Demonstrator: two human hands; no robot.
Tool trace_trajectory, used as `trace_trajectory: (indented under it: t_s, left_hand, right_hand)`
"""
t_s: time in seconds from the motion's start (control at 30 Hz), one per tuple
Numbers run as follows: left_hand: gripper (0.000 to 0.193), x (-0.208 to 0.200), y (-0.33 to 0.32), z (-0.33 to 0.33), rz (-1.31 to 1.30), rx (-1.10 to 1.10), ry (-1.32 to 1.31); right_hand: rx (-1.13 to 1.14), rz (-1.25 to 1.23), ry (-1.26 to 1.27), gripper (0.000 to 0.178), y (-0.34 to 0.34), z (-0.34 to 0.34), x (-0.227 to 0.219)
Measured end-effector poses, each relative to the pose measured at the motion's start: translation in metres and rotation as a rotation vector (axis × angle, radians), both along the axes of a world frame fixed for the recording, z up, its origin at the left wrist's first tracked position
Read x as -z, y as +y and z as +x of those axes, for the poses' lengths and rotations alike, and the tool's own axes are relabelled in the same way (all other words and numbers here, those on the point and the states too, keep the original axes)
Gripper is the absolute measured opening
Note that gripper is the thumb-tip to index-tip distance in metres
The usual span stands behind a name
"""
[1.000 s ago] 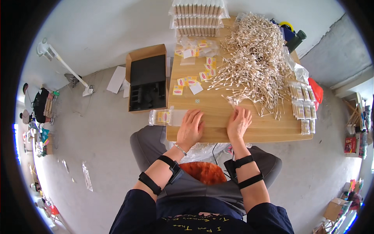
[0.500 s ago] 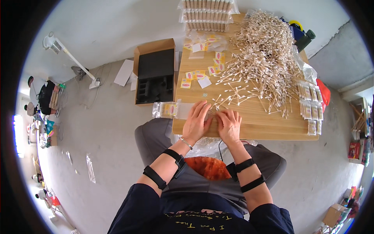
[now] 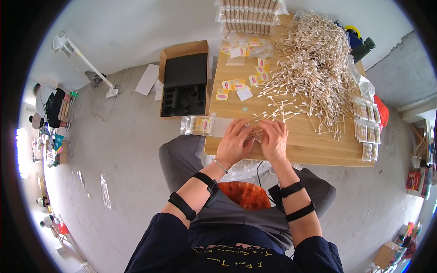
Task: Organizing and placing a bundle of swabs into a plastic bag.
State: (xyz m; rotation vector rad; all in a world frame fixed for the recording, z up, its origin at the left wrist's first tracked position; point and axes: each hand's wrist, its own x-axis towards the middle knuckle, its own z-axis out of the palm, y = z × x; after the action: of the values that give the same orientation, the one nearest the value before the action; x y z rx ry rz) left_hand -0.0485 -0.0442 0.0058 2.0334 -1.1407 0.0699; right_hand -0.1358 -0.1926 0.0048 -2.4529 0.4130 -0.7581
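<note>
Yellow cards point(image 3: 239, 84) with red print lie beyond both hands point(image 3: 234, 143) point(image 3: 275, 142), pinching some cotton swabs point(image 3: 257, 135) between them.

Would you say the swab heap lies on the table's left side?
No, the swab heap lies on the right side of the table.

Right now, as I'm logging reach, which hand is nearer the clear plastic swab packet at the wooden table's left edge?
Left: the left hand is right of the clear packet; the right hand is farther right.

Cotton swabs point(image 3: 257, 135) between left hand point(image 3: 235, 143), right hand point(image 3: 274, 142).
</note>
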Motion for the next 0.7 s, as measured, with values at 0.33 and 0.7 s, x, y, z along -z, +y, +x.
trace_trajectory:
  t_s: [0.33, 0.7]
  left_hand:
    - [0.023, -0.003, -0.001, 0.003, 0.032, 0.063, -0.084]
    - [0.046, -0.004, -0.002, 0.001, -0.005, 0.006, 0.057]
  right_hand:
    - [0.092, -0.156, 0.07, 0.019, -0.044, 0.025, 0.01]
    - [-0.126, -0.16, 0.034, 0.022, -0.013, 0.018, 0.006]
